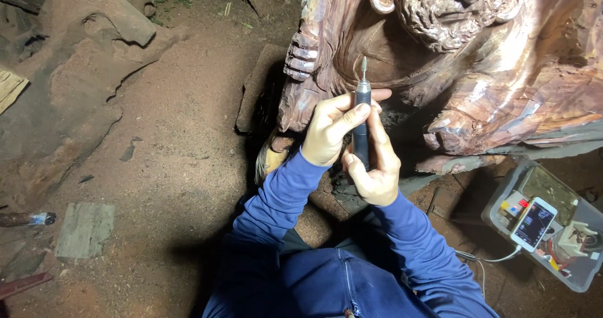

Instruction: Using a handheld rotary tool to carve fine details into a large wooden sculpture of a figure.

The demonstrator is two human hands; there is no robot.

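- Both hands, left hand and right hand, clamped around rotary tool.
- Tool axis upright, bit against wood carving directly above.
- Left hand higher, nearer tip.

One head-worn camera looks steeply down and forward — close over the person's raised hands, with the wooden carving just ahead and the dirt floor below.
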